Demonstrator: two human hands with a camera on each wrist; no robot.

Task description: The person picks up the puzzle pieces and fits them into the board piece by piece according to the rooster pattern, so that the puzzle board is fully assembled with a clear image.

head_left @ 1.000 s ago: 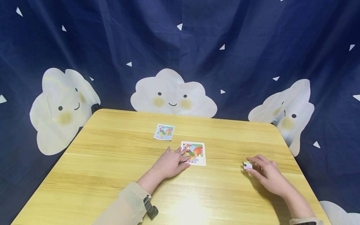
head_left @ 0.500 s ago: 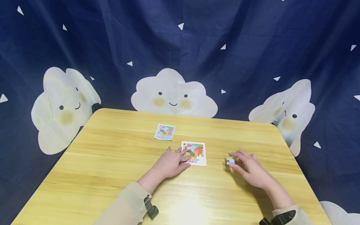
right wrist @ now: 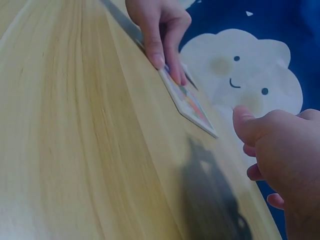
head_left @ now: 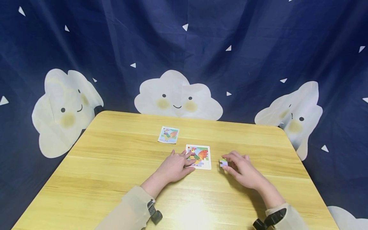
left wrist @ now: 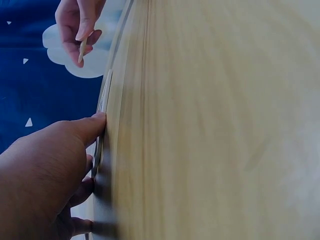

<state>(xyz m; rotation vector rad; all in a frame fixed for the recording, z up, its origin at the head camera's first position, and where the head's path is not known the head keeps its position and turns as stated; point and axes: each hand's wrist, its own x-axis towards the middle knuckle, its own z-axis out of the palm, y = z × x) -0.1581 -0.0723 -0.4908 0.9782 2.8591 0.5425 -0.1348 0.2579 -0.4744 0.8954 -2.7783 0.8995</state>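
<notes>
Nearest the front edge of the desk (head_left: 86, 179), 2 sleeved forearms reach in, each with a dark strap at the wrist. The left hand (head_left: 175, 166) lies flat with straight fingers pressing the near left corner of the puzzle board (head_left: 201, 153), steadying it around the middle of the desk. The right hand (head_left: 240, 167) pinches 1 loose puzzle piece (head_left: 223, 163) between thumb and fingertips, just beside the board's right edge and not yet over it. Judging by the rooster picture that fills most of the board, the puzzle looks nearly complete; a pale gap near its front edge seems left to fill, and the held piece is not seated. Farther back, toward the far edge, lies a small reference card (head_left: 168, 134) with the same rooster. The desk is light wood grain with rounded corners. Behind it hangs a navy curtain (head_left: 258, 48) printed with smiling clouds and white triangles.
</notes>
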